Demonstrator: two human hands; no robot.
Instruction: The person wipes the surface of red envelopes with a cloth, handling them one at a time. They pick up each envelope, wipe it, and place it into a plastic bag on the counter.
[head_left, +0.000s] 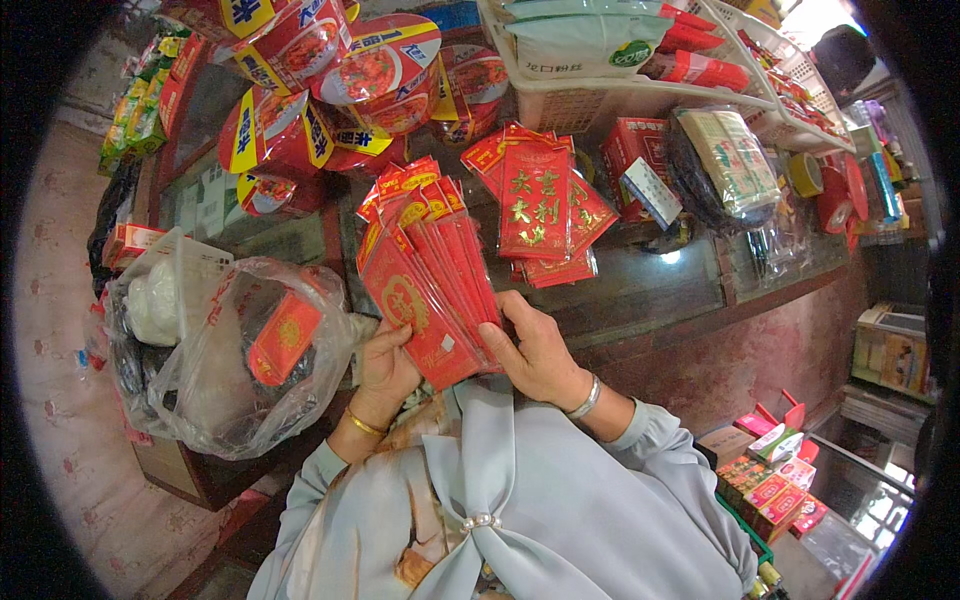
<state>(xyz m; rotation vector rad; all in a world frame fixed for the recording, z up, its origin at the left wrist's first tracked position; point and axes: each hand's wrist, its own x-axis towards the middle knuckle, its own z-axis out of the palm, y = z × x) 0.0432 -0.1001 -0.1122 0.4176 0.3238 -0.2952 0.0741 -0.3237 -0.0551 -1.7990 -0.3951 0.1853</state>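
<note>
Several packs of red envelopes (427, 292) in clear sleeves are fanned out between my two hands. My left hand (386, 360) grips their lower left edge, the thumb lying on the front pack. On the right side, my right hand (536, 345) pinches the stack between thumb and fingers. Beyond my right hand, a loose pile of red envelope packs (534, 202) with gold lettering rests on the glass counter (637, 289). To the left of my left hand sits a clear plastic bag (225, 405), with a red envelope pack (285, 337) showing inside.
Instant noodle bowls (375, 75) are stacked at the back left. White plastic baskets (570, 109) of packaged goods stand behind the pile. A wrapped bundle of sticks (731, 161), a red box (634, 150) and yellow tape (806, 174) lie to the right. Small boxes (776, 495) fill the lower right.
</note>
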